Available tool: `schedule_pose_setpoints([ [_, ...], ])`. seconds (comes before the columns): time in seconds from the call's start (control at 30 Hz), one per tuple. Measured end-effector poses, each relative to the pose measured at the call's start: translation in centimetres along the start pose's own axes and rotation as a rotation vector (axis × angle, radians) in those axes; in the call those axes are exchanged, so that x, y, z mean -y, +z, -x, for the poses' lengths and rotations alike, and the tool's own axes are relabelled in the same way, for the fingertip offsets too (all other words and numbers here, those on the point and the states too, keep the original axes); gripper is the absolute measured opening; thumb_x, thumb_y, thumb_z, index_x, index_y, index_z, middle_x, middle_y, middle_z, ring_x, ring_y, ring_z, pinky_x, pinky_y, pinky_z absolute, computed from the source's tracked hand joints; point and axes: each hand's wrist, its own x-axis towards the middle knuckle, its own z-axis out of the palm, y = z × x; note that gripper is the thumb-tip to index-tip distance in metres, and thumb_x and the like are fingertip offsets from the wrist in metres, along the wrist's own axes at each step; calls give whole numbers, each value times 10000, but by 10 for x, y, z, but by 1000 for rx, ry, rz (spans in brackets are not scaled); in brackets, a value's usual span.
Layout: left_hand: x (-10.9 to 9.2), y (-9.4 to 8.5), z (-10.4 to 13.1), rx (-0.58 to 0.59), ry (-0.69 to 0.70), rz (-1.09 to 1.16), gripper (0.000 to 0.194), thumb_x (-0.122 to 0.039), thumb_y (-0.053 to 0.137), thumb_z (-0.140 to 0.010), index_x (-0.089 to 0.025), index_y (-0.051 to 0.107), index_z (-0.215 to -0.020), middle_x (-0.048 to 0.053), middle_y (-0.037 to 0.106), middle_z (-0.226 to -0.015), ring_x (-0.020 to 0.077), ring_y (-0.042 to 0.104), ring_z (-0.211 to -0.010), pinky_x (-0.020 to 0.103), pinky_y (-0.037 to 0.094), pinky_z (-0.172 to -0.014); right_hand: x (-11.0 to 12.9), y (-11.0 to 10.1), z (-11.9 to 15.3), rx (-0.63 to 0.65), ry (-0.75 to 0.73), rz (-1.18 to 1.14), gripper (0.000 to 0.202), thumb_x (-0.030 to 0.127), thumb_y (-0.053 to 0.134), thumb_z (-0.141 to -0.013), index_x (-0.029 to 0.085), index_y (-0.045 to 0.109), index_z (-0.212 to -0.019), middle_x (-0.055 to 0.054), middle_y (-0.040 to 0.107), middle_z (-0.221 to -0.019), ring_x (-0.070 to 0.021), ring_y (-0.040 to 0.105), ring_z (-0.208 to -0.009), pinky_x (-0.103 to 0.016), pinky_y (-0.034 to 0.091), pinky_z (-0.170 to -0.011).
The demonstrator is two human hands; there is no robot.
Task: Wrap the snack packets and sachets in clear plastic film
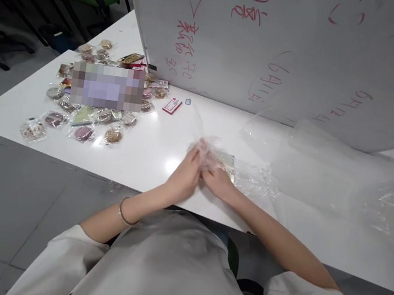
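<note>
My left hand (pixel 186 173) is closed on crumpled clear plastic film (pixel 212 153), its fingers pinched near the top of the bunch. Close beside it, my right hand (pixel 218 182) also has its fingers closed on the film. Both hands are just above the white table (pixel 144 159), near its front edge. Behind the right hand, a flat pale-green item (pixel 229 161) shows partly; the hand and plastic hide the rest. More wrinkled clear plastic (pixel 258 178) lies to the right of that hand. Motion blur hides the exact fingertips.
Several small wrapped items, among them a purple one (pixel 83 133), lie on the table's left part around a blurred-out area. A red-and-white box (pixel 172 105) stands nearer the middle. A whiteboard (pixel 218 48) rises along the back. Large clear plastic sheeting (pixel 318 169) spreads over the right side.
</note>
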Motion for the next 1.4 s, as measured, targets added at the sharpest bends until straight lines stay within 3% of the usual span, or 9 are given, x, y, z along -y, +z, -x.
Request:
schedule_pose_setpoints([
  [0.1,-12,20,-6,151,5,-78,571,-236,291,-1001,-100,188,-1545,220,253,-1595,283,218,-1502,502,287,-1200,0,-33,28,48,91,75,441,320,419,-943,207,569,-1342,-113,550,-1418,-312,473,-1346,-527,433,-1077],
  [0.2,-23,27,-4,234,8,-238,686,-422,404,-1000,-77,182,-1550,261,212,-1599,379,161,-1502,561,262,-1189,0,-57,69,-119,283,14,335,427,525,-912,204,660,-1123,-137,625,-1276,-339,536,-1258,-538,458,-1034],
  [0.3,-26,30,-1,305,57,-410,652,-491,463,-978,-193,301,-1535,212,265,-1595,452,136,-1487,624,250,-1157,0,-62,108,-249,679,-457,336,477,559,-902,222,641,-1105,-101,672,-1160,-289,625,-1130,-471,533,-957],
  [0.43,-25,31,-2,338,122,-548,709,-580,547,-910,-244,370,-1509,207,296,-1582,500,185,-1459,646,270,-1127,4,-50,139,-350,999,-1151,477,373,685,-844,218,561,-1277,-77,588,-1375,-239,572,-1263,-374,517,-1046],
  [0.77,-23,25,-8,267,122,-558,538,-191,489,-955,-215,395,-1484,198,439,-1487,397,351,-1424,564,359,-1105,10,-27,127,-296,905,-1743,375,335,561,-910,109,606,-1205,-147,593,-1378,-243,515,-1333,-374,401,-1163],
  [0.9,-20,19,-6,268,101,-473,605,-172,503,-947,-317,351,-1514,159,324,-1574,394,290,-1458,561,346,-1118,-7,-15,91,-592,657,-1524,502,394,516,-921,175,501,-1372,-93,495,-1490,-223,410,-1412,-408,337,-1200],
  [1.07,-17,20,-2,350,200,-509,626,-148,585,-881,-359,450,-1455,111,336,-1581,448,201,-1475,650,268,-1128,-23,3,65,-628,578,-862,615,499,273,-1010,255,212,-1570,-60,286,-1612,-231,303,-1468,-518,338,-1177],
  [1.23,-10,22,-3,382,265,-452,549,-224,504,-943,-174,420,-1483,174,337,-1573,414,131,-1499,616,219,-1178,-9,11,48,-225,260,-103,704,592,196,-1005,207,159,-1593,-95,243,-1625,-243,140,-1517,-536,139,-1235],
  [1.4,2,17,4,306,401,-323,405,-188,355,-1008,-165,490,-1389,149,549,-1401,266,344,-1453,517,323,-1183,-9,3,42,36,173,150,868,658,184,-973,32,141,-1572,-204,125,-1628,-281,65,-1523,-537,127,-1233],
])
